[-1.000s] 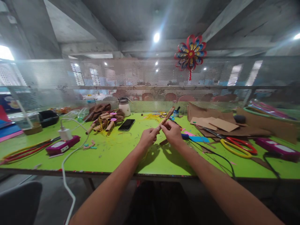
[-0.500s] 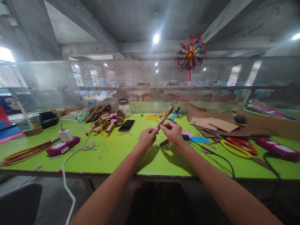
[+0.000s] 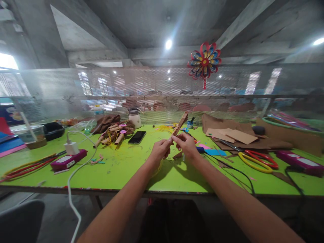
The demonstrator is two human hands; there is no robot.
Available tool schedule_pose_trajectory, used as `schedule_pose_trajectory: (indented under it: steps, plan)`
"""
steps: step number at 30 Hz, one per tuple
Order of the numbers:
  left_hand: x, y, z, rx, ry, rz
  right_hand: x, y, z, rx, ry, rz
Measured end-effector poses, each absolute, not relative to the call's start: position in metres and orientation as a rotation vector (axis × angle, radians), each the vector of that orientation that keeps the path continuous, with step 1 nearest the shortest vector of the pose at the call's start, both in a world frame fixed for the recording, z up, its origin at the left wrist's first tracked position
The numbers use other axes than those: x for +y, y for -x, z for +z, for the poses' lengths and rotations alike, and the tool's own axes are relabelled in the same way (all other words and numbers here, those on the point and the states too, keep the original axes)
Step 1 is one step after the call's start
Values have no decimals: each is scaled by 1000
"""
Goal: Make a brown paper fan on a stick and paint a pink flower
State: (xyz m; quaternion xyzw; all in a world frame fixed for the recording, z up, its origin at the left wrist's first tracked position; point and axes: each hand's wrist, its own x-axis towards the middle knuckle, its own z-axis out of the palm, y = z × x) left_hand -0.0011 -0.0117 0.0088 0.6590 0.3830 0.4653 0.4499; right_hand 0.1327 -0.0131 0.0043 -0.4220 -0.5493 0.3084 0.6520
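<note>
A narrow brown cardboard strip [image 3: 180, 123] slants up and away from my fingers above the green table [image 3: 113, 172]. My left hand [image 3: 161, 149] is closed around its lower end. My right hand [image 3: 186, 144] pinches at the same end, its fingertips meeting those of the left. Yellow thread [image 3: 158, 170] hangs below my left hand. Under the right hand lies a brown piece [image 3: 178, 155], and the blue handle of a corded tool [image 3: 199, 149] rests just beside it. What sits between the fingertips is partly hidden.
Brown paper rolls with yellow thread [image 3: 111, 135] and a black phone [image 3: 137, 137] lie left. Red-and-yellow-handled scissors [image 3: 255, 162] and cardboard sheets [image 3: 240, 135] lie right. A white cable [image 3: 69, 182] runs over the front edge from a purple power strip [image 3: 68, 159]. A mesh screen [image 3: 146, 87] stands behind.
The view has shifted slightly. Both hands keep nearly the same place on the cardboard strip, with small finger movements at its lower end.
</note>
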Motion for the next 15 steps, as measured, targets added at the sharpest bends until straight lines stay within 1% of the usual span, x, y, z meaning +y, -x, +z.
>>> schedule_pose_trajectory:
  steps: [7, 15]
  plan:
    - [-11, 2, 9, 973, -1621, 1142, -9, -137, 3, -1166, 886, 685]
    - [1, 2, -2, 1202, -2046, 1307, -8, -135, 5, -1146, 784, 733]
